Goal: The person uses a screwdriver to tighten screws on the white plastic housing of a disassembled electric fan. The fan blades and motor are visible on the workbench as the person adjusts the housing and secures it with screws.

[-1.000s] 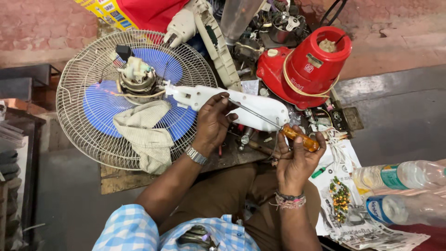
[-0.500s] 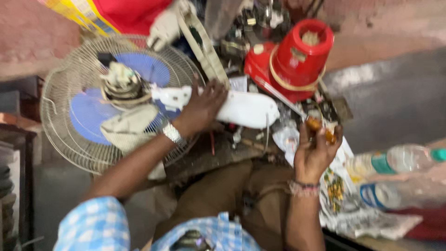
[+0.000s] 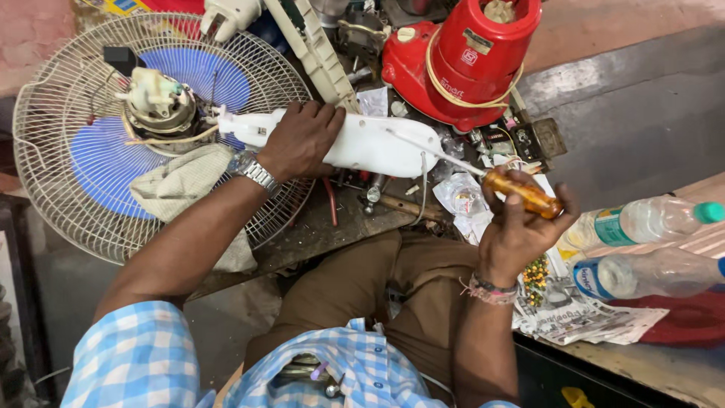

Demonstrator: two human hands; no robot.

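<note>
My left hand [image 3: 302,140] grips a white plastic fan neck housing [image 3: 370,143] that lies across the work surface, joined to the fan's bare motor [image 3: 158,102]. My right hand [image 3: 521,227] holds a screwdriver with an amber handle [image 3: 522,193]; its thin metal shaft [image 3: 434,151] runs up-left, and the tip touches the white housing near its right end. A fan with a wire guard [image 3: 53,174] and blue blades [image 3: 98,166] lies flat to the left. A beige cloth [image 3: 189,185] is draped over the guard beneath my left wrist.
A red mixer-grinder base [image 3: 461,60] wrapped in a cord stands behind the housing. Small parts and switches [image 3: 521,140] are scattered around it. Two plastic water bottles [image 3: 642,223] lie on newspaper [image 3: 574,317] at the right. A white ribbed panel [image 3: 321,49] leans at the back.
The camera swung and settled closer. My left hand stayed on the white housing. My right hand with the screwdriver shifted right, then brought the tip to the housing's right end.
</note>
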